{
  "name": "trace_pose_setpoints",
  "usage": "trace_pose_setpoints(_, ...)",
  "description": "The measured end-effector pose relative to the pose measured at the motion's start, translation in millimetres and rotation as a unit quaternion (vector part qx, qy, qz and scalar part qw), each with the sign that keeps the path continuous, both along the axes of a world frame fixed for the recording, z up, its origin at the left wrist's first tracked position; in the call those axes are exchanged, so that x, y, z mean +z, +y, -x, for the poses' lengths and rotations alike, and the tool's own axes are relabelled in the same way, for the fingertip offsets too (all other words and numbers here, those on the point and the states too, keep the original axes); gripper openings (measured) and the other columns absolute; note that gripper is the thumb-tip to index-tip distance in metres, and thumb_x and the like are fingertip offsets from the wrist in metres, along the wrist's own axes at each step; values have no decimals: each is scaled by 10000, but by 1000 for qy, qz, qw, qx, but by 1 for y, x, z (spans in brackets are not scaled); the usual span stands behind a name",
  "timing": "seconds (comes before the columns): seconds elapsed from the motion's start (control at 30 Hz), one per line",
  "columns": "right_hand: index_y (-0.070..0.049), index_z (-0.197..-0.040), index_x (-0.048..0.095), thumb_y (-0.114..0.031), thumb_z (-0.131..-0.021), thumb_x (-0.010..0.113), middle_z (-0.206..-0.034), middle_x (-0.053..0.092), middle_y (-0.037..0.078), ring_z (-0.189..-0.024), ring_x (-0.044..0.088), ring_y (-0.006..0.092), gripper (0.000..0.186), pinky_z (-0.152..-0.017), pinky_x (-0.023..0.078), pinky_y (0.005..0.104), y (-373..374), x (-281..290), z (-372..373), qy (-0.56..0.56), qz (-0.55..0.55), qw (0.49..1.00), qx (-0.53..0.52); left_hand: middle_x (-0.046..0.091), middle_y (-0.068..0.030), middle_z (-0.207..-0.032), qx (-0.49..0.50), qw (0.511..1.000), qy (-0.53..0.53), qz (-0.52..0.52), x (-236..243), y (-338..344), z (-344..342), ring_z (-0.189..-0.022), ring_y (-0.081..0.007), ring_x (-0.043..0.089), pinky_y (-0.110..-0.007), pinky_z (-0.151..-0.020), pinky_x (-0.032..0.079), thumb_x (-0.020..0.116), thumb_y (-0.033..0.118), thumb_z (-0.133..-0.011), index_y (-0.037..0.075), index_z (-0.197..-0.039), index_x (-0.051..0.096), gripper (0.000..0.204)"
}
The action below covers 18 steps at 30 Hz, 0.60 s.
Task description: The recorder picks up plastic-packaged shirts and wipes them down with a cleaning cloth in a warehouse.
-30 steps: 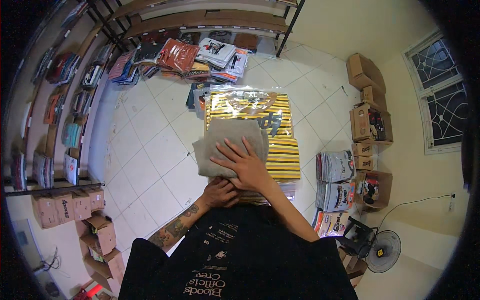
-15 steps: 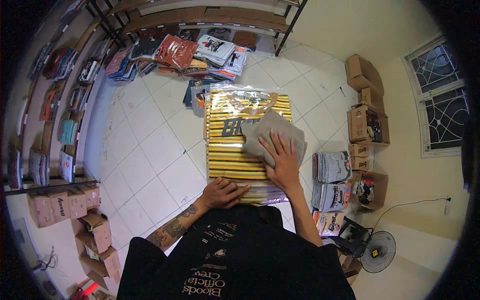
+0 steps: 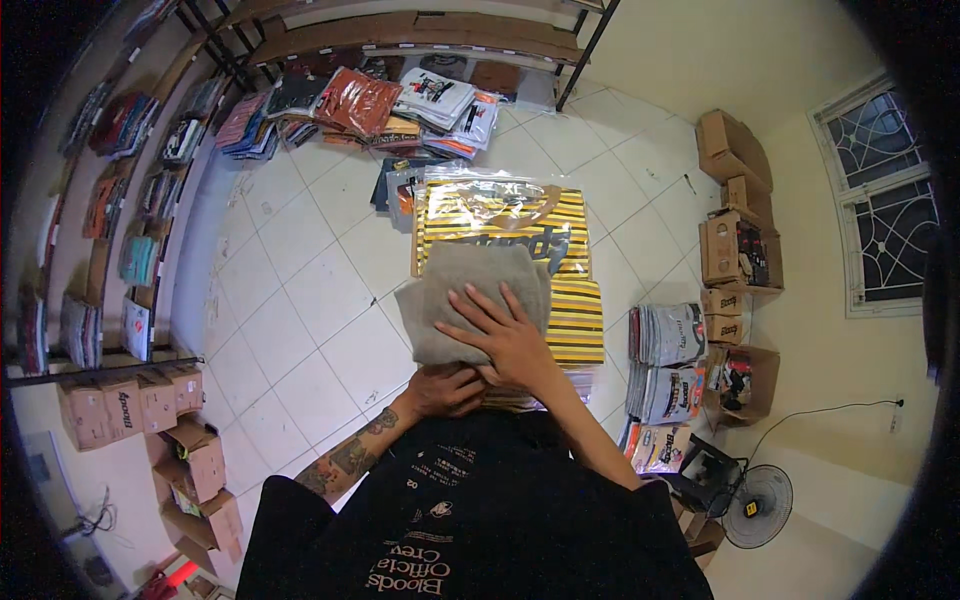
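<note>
A yellow shirt with black stripes (image 3: 570, 322) lies folded in a clear plastic bag, on top of a stack in front of me. Spread across its left and middle part is a folded grey cloth (image 3: 480, 270), which overhangs the bag's left side. My right hand (image 3: 500, 340) rests flat on the cloth with its fingers apart. My left hand (image 3: 445, 390) is closed, its fingers curled at the bag's near left corner, close to my right wrist. The cloth and the hand partly hide what these fingers grip.
Bagged shirts (image 3: 355, 105) are piled at the far side, below a shelf (image 3: 420, 35). More bagged shirts (image 3: 668, 335) stand stacked at the right, beside open cardboard boxes (image 3: 735, 240) and a fan (image 3: 757, 505). Shelves with clothes (image 3: 135, 260) line the left wall.
My right hand has swept the grey cloth leftward and slightly nearer across the bag, uncovering the right part of the striped shirt. My left hand stays at the near edge.
</note>
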State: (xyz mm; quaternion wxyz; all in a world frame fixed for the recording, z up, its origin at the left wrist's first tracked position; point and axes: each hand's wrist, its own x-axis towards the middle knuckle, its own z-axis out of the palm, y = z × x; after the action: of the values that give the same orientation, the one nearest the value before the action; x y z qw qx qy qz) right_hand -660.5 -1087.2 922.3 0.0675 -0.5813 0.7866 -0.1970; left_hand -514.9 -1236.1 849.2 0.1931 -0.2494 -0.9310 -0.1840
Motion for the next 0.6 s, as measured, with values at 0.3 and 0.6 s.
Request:
trace_pose_setpoints(0.3,-331,-1532,445,-82,-634,667,-1669,287,16,-1539,252,275,958,-1245,151,569,97,2,5,-33,-58,982,-178,504,17,-903,-5,1000,24,3,8,2,6,-843,-165,487,-318,-758,394,730,314,-847,187,-1299,676,472)
trace_pose_setpoints(0.6,-353,-1510,465,-264,-707,765,-1646,321,75,-1505,307,319,862,-1189,103,695,52,-15,27,69,-47,961,-262,426,5,-849,14,999,32,28,7,6,7,-799,-169,426,-312,-734,365,719,329,-852,186,-1402,621,577)
